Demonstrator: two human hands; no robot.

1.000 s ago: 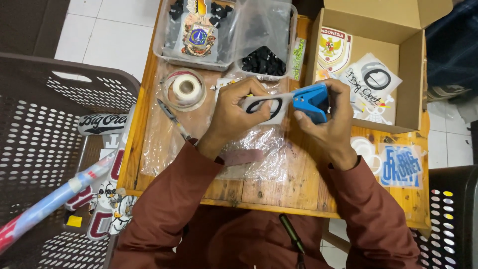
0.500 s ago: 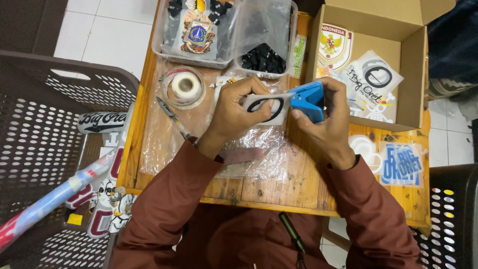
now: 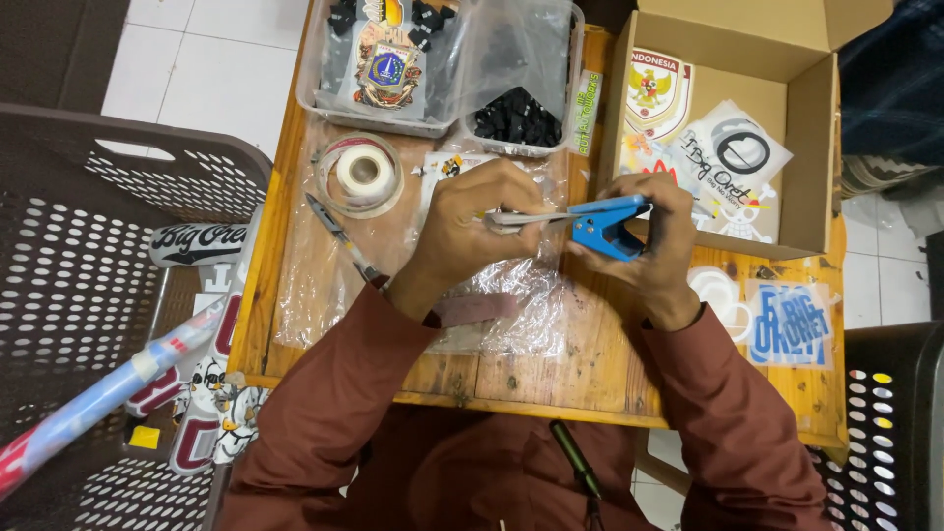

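The wooden counter (image 3: 610,374) fills mid-frame, with a dark basket (image 3: 88,295) at the left edge and an open carton (image 3: 816,147) of stickers at upper right. Two clear trays (image 3: 324,93) sit along the top, one with a badge, one with small black parts. Crinkled plastic film (image 3: 511,315) lies under the hands, and a tape roll (image 3: 361,172) rests left of centre.

To do this punching well, I'd say the piece wants to sit square in the tool's mouth and be held flat before any squeeze.

The right hand (image 3: 649,246) is curled tight round a blue hand punch (image 3: 605,226), just right of centre. The left hand (image 3: 472,221) is closed too, its fingertips pinching a thin flat pale piece (image 3: 526,218) that reaches into the punch.
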